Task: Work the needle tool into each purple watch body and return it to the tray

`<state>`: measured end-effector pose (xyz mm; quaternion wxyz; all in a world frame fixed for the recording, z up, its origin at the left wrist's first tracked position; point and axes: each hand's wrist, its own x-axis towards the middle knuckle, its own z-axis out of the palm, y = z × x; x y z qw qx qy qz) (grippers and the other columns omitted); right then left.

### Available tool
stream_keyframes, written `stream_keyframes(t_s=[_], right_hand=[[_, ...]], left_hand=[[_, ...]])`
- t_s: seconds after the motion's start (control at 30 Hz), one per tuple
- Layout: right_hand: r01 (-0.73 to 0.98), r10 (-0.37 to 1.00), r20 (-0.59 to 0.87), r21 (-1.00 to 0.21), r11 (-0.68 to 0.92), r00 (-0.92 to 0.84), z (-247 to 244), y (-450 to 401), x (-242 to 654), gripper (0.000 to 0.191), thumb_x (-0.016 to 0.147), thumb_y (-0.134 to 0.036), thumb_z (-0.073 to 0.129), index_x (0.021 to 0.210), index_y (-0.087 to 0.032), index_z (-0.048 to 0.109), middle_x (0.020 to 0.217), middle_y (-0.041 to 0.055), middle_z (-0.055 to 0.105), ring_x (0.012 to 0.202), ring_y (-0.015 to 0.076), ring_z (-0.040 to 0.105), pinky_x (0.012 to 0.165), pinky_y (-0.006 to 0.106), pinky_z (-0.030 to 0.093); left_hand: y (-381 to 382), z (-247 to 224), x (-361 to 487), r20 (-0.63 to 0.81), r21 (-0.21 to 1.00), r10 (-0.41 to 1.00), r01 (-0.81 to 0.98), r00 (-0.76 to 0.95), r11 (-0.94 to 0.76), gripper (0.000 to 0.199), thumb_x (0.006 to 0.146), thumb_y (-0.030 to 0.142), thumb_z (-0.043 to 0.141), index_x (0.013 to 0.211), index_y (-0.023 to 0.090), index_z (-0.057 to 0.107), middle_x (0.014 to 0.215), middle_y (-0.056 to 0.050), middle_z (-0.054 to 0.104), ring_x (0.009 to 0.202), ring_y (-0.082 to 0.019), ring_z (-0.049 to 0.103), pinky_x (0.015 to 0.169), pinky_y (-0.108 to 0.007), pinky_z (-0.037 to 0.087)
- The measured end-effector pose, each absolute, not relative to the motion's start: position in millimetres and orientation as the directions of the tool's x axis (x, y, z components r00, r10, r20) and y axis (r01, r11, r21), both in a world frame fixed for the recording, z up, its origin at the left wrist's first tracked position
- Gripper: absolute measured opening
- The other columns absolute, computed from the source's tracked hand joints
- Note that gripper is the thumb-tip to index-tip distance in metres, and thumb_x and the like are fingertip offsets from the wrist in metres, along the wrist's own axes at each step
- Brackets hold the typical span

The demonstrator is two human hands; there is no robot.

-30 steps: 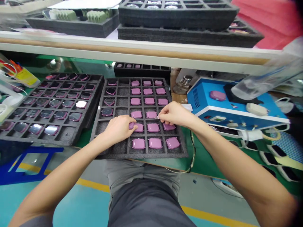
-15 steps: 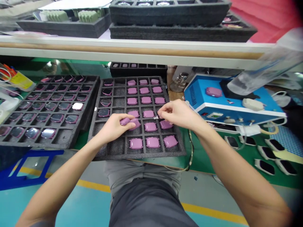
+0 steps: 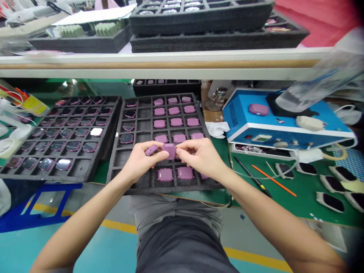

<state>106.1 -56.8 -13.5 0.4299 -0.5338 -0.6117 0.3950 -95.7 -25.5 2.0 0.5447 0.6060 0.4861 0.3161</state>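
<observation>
Over the dark foam tray [image 3: 146,186], my left hand [image 3: 142,157] grips a purple smartwatch case [image 3: 170,151] between thumb and fingers. A second purple piece [image 3: 151,150] is tucked in the same hand, tilted. My right hand [image 3: 199,155] is closed at the right edge of the gripped case; its fingertips are partly hidden. Rows of similar purple cases [image 3: 165,174] lie in the tray's compartments around the hands. The leftmost column holds dark-faced watches [image 3: 127,138].
Left of the tray lies another foam tray [image 3: 82,172] of dark-screened watches. On the right stand a blue box device [image 3: 247,99] and a glass bottle [image 3: 217,98]. A black pen [image 3: 251,175], an orange stick [image 3: 273,180] and several watches lie nearby. A shelf edge [image 3: 170,72] crosses above.
My right hand has moved left and down from the tray's right columns to the case in my left hand. The two hands now meet at that case. The camera view has shifted slightly.
</observation>
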Motion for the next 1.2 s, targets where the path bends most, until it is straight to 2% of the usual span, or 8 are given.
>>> stream_keyframes(t_s=[0.23, 0.4, 0.53, 0.6, 0.7, 0.8, 0.9, 1.2], right_hand=[[0.380, 0.992, 0.072, -0.924, 0.028, 0.103, -27, -56, 112, 0.016, 0.070, -0.025, 0.064, 0.066, -0.016, 0.076, 0.057, 0.0034, 0.072, 0.049, 0.0149, 0.064, 0.049, 0.024, 0.048], [0.245, 0.992, -0.056, -0.966, -0.081, 0.109, -37, -59, 127, 0.018, 0.067, -0.030, 0.066, 0.070, -0.015, 0.076, 0.058, 0.0039, 0.072, 0.047, 0.0153, 0.065, 0.047, 0.024, 0.051], [0.206, 0.991, -0.066, -0.974, -0.090, 0.119, -33, -70, 128, 0.017, 0.068, -0.030, 0.068, 0.069, -0.015, 0.075, 0.061, 0.0045, 0.072, 0.049, 0.0141, 0.063, 0.046, 0.024, 0.050], [0.198, 0.991, -0.043, -0.978, -0.067, 0.124, -27, -77, 123, 0.016, 0.069, -0.030, 0.068, 0.068, -0.016, 0.074, 0.061, 0.0044, 0.072, 0.049, 0.0135, 0.061, 0.047, 0.024, 0.050], [0.187, 0.993, 0.044, -0.982, 0.022, 0.114, -17, -86, 109, 0.015, 0.073, -0.029, 0.068, 0.068, -0.017, 0.075, 0.061, 0.0039, 0.073, 0.051, 0.0138, 0.063, 0.049, 0.024, 0.050], [0.192, 0.989, 0.130, -0.975, 0.113, 0.077, -9, -93, 95, 0.013, 0.077, -0.026, 0.067, 0.073, -0.018, 0.076, 0.064, 0.0031, 0.075, 0.054, 0.0142, 0.066, 0.050, 0.023, 0.051], [0.213, 0.984, 0.172, -0.964, 0.158, 0.048, -4, -96, 89, 0.012, 0.079, -0.023, 0.066, 0.075, -0.019, 0.078, 0.065, 0.0022, 0.076, 0.053, 0.0139, 0.067, 0.050, 0.022, 0.051], [0.234, 0.978, 0.191, -0.958, 0.166, 0.085, -1, -95, 96, 0.011, 0.078, -0.019, 0.066, 0.071, -0.017, 0.076, 0.062, 0.0011, 0.075, 0.053, 0.0136, 0.068, 0.050, 0.021, 0.051]], left_hand=[[-26, -6, -94, -0.046, 0.932, 0.980, 0.362, 0.196, -0.029, 0.023, 0.071, 0.035, 0.086, 0.078, 0.015, 0.077, 0.069, 0.000, 0.068, 0.063, -0.014, 0.057, 0.062, -0.027, 0.042], [-12, -15, -104, 0.017, 0.751, 0.981, 0.645, 0.195, -0.142, 0.018, 0.075, 0.033, 0.080, 0.085, 0.018, 0.081, 0.076, -0.003, 0.075, 0.075, -0.023, 0.068, 0.072, -0.032, 0.048], [-17, -7, -107, 0.145, 0.670, 0.977, 0.711, 0.156, -0.213, 0.024, 0.074, 0.040, 0.084, 0.088, 0.022, 0.079, 0.084, -0.004, 0.075, 0.083, -0.025, 0.067, 0.082, -0.035, 0.048], [-26, -1, -105, 0.152, 0.752, 0.981, 0.629, 0.123, -0.195, 0.030, 0.077, 0.049, 0.081, 0.087, 0.022, 0.075, 0.077, -0.002, 0.067, 0.071, -0.019, 0.059, 0.070, -0.031, 0.047], [-41, 4, -95, -0.073, 0.978, 0.978, 0.206, 0.195, 0.032, 0.041, 0.088, 0.062, 0.064, 0.095, 0.022, 0.065, 0.073, 0.003, 0.052, 0.053, -0.011, 0.041, 0.048, -0.024, 0.032], [-53, 2, -81, -0.197, 0.968, 0.930, -0.090, 0.310, 0.235, 0.040, 0.090, 0.059, 0.064, 0.100, 0.022, 0.057, 0.074, 0.005, 0.046, 0.052, -0.009, 0.039, 0.045, -0.020, 0.027], [-61, 0, -74, -0.171, 0.964, 0.936, -0.144, 0.307, 0.224, 0.038, 0.089, 0.054, 0.070, 0.098, 0.021, 0.053, 0.071, 0.006, 0.044, 0.054, -0.008, 0.041, 0.047, -0.019, 0.031], [-65, -7, -75, -0.097, 0.982, 0.940, -0.121, 0.326, 0.143, 0.037, 0.096, 0.055, 0.063, 0.106, 0.022, 0.052, 0.076, 0.006, 0.047, 0.056, -0.009, 0.045, 0.050, -0.020, 0.039]])
